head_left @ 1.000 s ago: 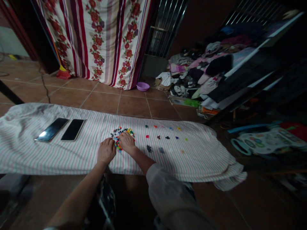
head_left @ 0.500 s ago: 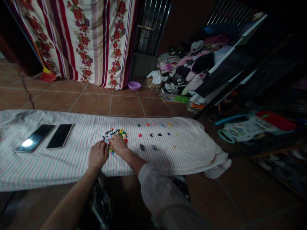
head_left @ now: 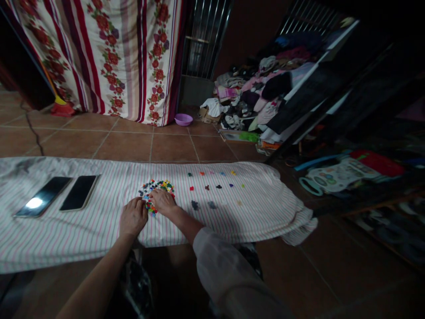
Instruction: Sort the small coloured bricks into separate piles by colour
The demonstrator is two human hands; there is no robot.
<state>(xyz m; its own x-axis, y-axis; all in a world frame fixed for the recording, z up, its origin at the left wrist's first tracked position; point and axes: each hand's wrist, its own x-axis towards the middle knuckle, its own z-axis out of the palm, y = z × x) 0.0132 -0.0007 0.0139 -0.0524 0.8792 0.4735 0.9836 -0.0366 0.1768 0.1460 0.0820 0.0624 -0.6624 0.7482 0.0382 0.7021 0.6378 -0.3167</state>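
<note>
A pile of small, many-coloured pieces [head_left: 165, 184], too small to name for sure, lies on a striped cloth [head_left: 109, 226]. My right hand [head_left: 162, 200] reaches over the middle of this pile, fingers bent down and drawn together among the pieces. At the pile's near left edge, my left hand [head_left: 133, 216] rests with its fingers curled and the tips touching the pieces. Whatever either hand pinches is hidden. Right of the pile, small groups sorted by colour sit in rows, among them a red group [head_left: 191, 188], a dark grey group [head_left: 194, 205] and a yellow group [head_left: 233, 173].
Two phones, a larger one [head_left: 43, 197] and a smaller one [head_left: 79, 193], lie left on the cloth. Beyond it on the tiled floor are a purple basin [head_left: 183, 119], a floral curtain [head_left: 133, 57] and a heap of clothes [head_left: 252, 95]. A baby walker-like toy [head_left: 335, 175] stands right.
The whole view has shifted slightly, so things appear a little further left. Both hands stay at the pile, with only slight finger movement.
</note>
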